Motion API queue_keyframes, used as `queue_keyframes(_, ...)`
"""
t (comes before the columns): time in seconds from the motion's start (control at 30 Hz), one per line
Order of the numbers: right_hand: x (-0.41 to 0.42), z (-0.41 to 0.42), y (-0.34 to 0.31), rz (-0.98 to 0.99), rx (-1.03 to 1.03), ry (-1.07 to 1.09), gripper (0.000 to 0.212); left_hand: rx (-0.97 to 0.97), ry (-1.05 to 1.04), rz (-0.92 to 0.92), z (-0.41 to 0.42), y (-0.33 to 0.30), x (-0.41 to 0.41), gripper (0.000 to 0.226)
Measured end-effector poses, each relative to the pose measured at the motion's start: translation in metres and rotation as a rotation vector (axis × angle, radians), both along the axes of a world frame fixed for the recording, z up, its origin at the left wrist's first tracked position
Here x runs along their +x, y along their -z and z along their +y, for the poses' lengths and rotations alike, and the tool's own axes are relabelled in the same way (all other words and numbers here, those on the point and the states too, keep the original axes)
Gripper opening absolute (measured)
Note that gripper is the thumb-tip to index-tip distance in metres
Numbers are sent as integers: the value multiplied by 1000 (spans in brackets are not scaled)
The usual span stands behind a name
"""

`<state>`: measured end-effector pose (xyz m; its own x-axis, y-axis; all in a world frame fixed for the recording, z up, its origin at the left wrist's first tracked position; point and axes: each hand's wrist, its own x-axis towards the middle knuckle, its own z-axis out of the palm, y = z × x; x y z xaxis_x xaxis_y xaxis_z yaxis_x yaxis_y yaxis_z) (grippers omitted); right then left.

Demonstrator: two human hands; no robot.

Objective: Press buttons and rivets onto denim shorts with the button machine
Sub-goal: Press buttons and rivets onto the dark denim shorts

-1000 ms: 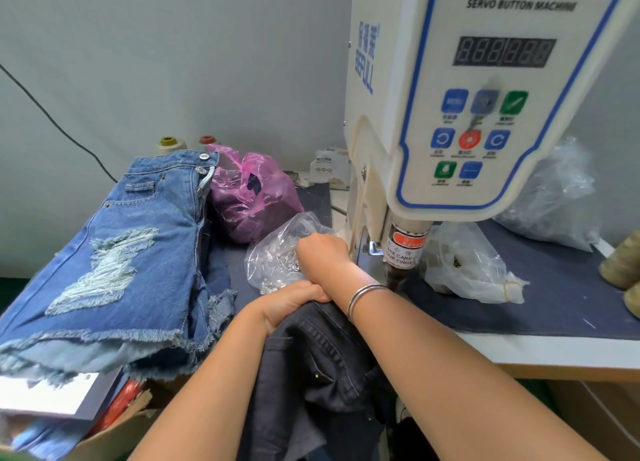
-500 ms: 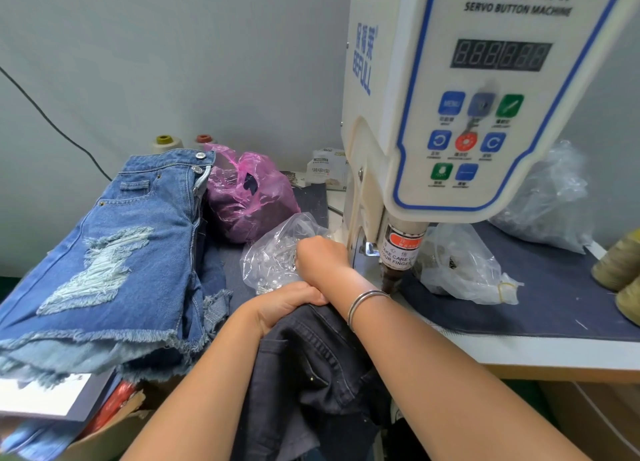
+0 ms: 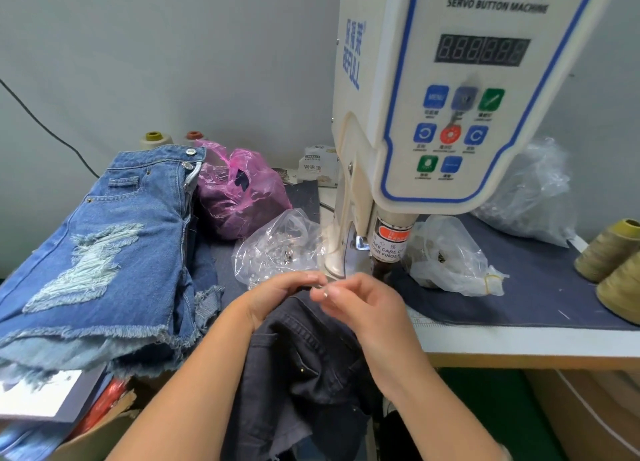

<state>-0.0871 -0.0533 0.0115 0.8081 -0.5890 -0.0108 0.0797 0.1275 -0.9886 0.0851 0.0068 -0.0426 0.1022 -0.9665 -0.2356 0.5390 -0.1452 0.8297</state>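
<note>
"SERVO BUTTON MACHINE", "BEFULL" on button machine

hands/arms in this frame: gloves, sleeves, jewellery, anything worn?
Both forearms are bare as far as the frame shows: no sleeves in view, no gloves on either hand. The left hand and right hand show no rings that I can make out, though the fingertips are motion-blurred. No watch or bracelet shows on either wrist in this frame.

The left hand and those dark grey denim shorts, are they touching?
Touching. The head view shows the left hand lying on the top edge of the dark grey denim shorts, fingers curled over the fabric.
</note>
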Motion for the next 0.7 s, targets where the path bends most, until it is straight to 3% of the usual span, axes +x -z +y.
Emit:
queue_keyframes(0.07,-24,-1,2,-26,186,-18,8,34,-31,52,-3,4,3,24)
queue_keyframes(0.17,-44,-12,6,-8,279,23,17,53,-65,44,-4,8,3,17)
queue_keyframes(0.37,-47,-53,14,184,36,203,15,71,-91,25,-3,5,2,21)
queue_keyframes(0.53,-32,-73,17,299,-134,146,13,129,-177,34,-4,7,4,8)
queue_keyframes(0.7,-20,-79,22,302,89,65,21,135,-151,22,-5,7,4,19)
